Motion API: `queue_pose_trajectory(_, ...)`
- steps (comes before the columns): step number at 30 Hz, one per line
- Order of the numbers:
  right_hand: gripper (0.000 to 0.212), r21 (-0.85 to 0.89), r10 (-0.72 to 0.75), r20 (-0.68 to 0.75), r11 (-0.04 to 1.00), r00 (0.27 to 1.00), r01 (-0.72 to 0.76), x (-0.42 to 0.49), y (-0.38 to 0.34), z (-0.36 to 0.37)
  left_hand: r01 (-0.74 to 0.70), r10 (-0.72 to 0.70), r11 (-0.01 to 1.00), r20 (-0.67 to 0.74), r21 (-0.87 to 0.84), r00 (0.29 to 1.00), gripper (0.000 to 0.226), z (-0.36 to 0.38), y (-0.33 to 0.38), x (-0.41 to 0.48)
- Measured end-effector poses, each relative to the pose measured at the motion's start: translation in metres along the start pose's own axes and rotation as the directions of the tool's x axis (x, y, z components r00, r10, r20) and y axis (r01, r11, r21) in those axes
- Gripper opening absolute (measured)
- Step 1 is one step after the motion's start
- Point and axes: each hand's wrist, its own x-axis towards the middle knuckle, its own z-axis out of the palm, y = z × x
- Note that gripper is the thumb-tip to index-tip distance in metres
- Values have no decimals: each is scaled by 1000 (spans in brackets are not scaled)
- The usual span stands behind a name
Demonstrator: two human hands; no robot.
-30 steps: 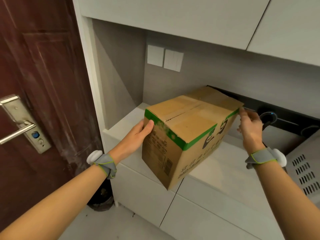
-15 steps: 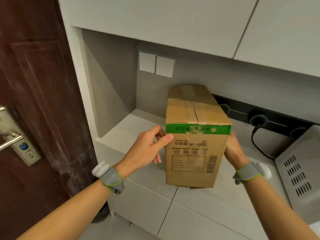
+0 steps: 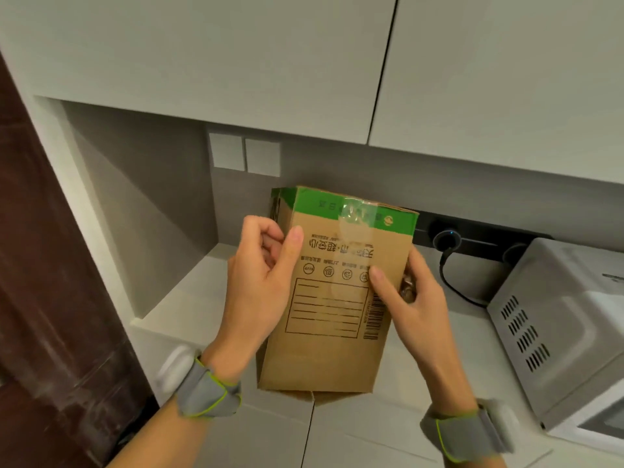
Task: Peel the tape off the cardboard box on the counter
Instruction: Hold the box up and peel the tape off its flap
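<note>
The brown cardboard box (image 3: 331, 346) with a green band is tipped up on the white counter (image 3: 175, 309), its printed end face toward me. A strip of clear tape (image 3: 351, 217) runs down over the green band onto that face. My left hand (image 3: 266, 282) grips the box's left edge, thumb on the printed face and fingers curled behind. My right hand (image 3: 412, 302) grips the right edge, thumb pressed on the face near the barcode. The box's top seam is hidden from me.
A grey microwave (image 3: 557, 332) stands at the right, close to the box. A black power strip (image 3: 472, 241) with a plugged cable runs along the back wall. Wall switches (image 3: 244, 157) sit above the counter. A dark wooden door (image 3: 40, 298) is at the left.
The box has been turned end-on and then tipped up toward me, so its printed end face now fills the view. Both hands moved to grip its left and right edges.
</note>
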Motion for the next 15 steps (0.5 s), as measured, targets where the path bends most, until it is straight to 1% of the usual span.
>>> queue_pose_trajectory(1, 48, -6, -8, -23, 1000, 1000, 8, -2, 2, -1, -2, 2, 1000, 28, -6, 1000, 19, 2, 2, 1)
queue_pose_trajectory(3, 53, -1, -14, -74, 1000, 997, 14, -5, 3, -3, -2, 2, 1000, 108, -5, 994, 20, 4, 1, 2)
queue_pose_trajectory(7, 54, 46, 11, -223, 999, 975, 0, -9, 5, -9, -70, 70, 998, 269, -11, 961, 41, 5, -8, -2)
queue_pose_trajectory(10, 52, 74, 41, -271, 997, 962, -22, -10, 5, -11, -76, 62, 997, 445, 13, 893, 71, 10, -8, -7)
queue_pose_trajectory(11, 50, 89, 49, -279, 996, 959, -25, -10, 4, -12, -75, 57, 997, 486, 17, 872, 78, 12, -5, -7)
queue_pose_trajectory(13, 47, 108, 49, -287, 994, 957, -19, -11, 1, -14, -56, 53, 998, 525, -10, 849, 82, 12, 3, -5)
queue_pose_trajectory(15, 48, 114, 46, -311, 993, 949, -10, -12, -3, -18, -22, 41, 999, 542, -42, 839, 80, 12, 15, 2)
